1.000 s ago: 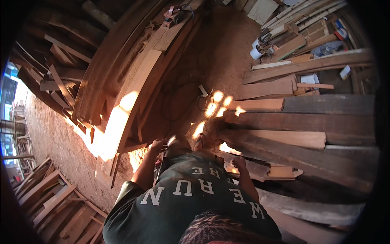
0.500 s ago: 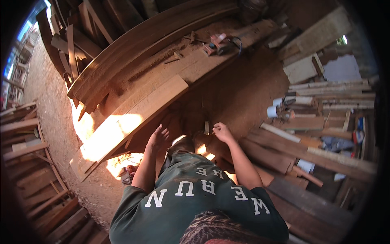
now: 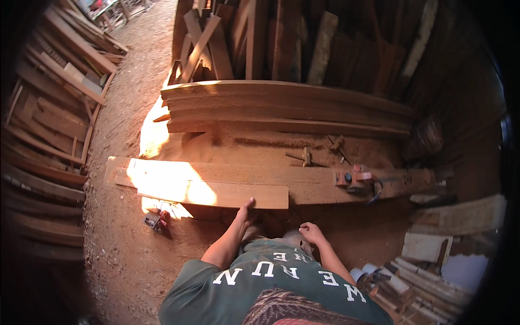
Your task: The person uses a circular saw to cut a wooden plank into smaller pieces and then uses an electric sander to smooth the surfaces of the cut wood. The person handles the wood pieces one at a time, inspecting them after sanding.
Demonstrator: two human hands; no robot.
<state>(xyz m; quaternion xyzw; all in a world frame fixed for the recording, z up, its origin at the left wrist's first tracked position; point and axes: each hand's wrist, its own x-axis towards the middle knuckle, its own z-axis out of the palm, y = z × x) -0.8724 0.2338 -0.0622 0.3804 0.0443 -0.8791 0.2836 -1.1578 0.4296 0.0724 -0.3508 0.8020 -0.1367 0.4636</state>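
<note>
While bright sunlight falls across its left part, a flat, light-brown wooden board (image 3: 249,196) with straight-cut ends lies in the head view at the centre-left of the frame, on the near side of a long brown plank (image 3: 244,174). The board's surface looks smooth, and its grain is fine. On the right part of the plank stands an orange-red and dark power tool (image 3: 355,180) with a dark cable. Behind, at the upper middle, thick reddish-brown beams (image 3: 287,103) look slightly bent, and powdery brown sawdust (image 3: 238,151) spreads before them, with two crossed wooden pieces (image 3: 306,157) on it. A smaller grey and red device (image 3: 155,218) rests on the rough ground (image 3: 124,244), left of the person. Rough planks (image 3: 59,124) fill the left side of the frame.

The left hand (image 3: 244,212) is at the near edge of the board, its forearm stretched forward and its thumb raised at this edge; the other fingers are hidden, so I cannot tell if it grips. The right hand (image 3: 312,233) is apart from the board, in front of the dark-green shirt (image 3: 244,292), with elbow bent and fingers loosely curled; whether something is inside, I cannot tell.
</note>
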